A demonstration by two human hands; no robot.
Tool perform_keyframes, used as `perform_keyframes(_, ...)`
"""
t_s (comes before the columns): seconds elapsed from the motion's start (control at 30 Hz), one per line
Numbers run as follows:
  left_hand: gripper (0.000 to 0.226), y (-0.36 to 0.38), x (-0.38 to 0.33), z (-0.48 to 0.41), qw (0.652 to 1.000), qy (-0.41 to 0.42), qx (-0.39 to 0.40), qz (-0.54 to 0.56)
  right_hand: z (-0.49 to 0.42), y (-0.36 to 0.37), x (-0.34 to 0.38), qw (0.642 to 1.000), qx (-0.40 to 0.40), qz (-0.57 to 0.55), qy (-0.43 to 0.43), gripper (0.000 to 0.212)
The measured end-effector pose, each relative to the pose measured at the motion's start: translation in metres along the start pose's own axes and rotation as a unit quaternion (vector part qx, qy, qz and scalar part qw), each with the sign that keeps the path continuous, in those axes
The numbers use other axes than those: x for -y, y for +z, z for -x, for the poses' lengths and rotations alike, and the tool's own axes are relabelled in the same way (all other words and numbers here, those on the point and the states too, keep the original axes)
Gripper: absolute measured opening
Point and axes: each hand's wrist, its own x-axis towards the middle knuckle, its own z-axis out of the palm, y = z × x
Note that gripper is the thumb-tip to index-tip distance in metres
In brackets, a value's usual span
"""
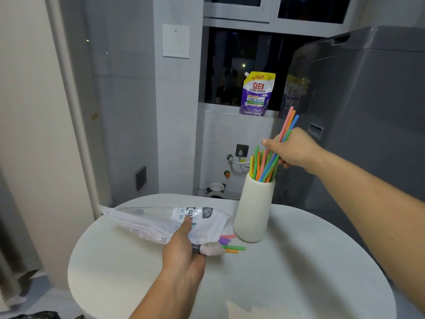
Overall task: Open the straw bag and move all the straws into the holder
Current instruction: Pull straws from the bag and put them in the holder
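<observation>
**Most straws already in the holder, a few left in the bag**

Most of the work looked done at this moment. The tall cream-white ribbed holder stood on the round white table, right of centre in the frame, and a fan of coloured plastic straws in green, orange, yellow, pink and blue already leaned out of its mouth.

The right hand, in the centre right of the frame just above the holder, was closed around a handful of straws; their pink, orange and blue upper ends stuck out above the fist toward the upper right, and their lower ends reached down into the holder's mouth. I judged this bunch was being lowered in, though it was not yet released.

The left hand, in the lower middle of the frame, gripped the white printed plastic straw bag, thumb on top and fingers curled under its open end. The bag lay slantwise on the table just left of the holder, its mouth turned toward the holder's base. Four remaining straw tips, pink, purple, green and orange, poked out of that mouth. How many more stayed inside could not be told, since the bag was only partly see-through.

So the bag was open, the bulk was transferred, and what remained seemed to be letting go of the held bunch and fetching the last straws from the bag.
</observation>
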Motion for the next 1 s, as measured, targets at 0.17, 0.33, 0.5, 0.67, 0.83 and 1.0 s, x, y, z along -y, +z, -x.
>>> perform_keyframes(0.17, 0.041, -0.001, 0.000, -0.003, 1.000, -0.005, -0.006, 0.001, 0.005, 0.005, 0.005, 0.999, -0.039, 0.017, -0.034, 0.035)
perform_keyframes(0.33, 0.036, 0.002, -0.001, 0.002, 1.000, -0.003, -0.003, -0.003, 0.008, 0.011, 0.007, 0.991, -0.111, 0.008, -0.075, 0.075)
perform_keyframes(0.5, 0.046, -0.002, -0.001, -0.004, 1.000, -0.009, -0.006, 0.007, 0.014, 0.017, 0.003, 0.979, -0.132, 0.067, -0.142, 0.082)
perform_keyframes(0.67, 0.040, -0.001, -0.001, -0.001, 1.000, -0.003, -0.009, 0.002, 0.016, 0.025, -0.008, 0.977, -0.091, 0.142, -0.130, 0.045)
perform_keyframes(0.83, 0.038, 0.002, -0.003, 0.001, 1.000, -0.016, -0.006, -0.006, 0.022, 0.031, -0.019, 0.982, -0.040, 0.154, -0.103, 0.050)
perform_keyframes(1.0, 0.041, 0.003, -0.004, 0.002, 1.000, -0.021, 0.004, 0.003, 0.031, 0.027, -0.022, 0.984, -0.082, 0.109, -0.113, 0.051)
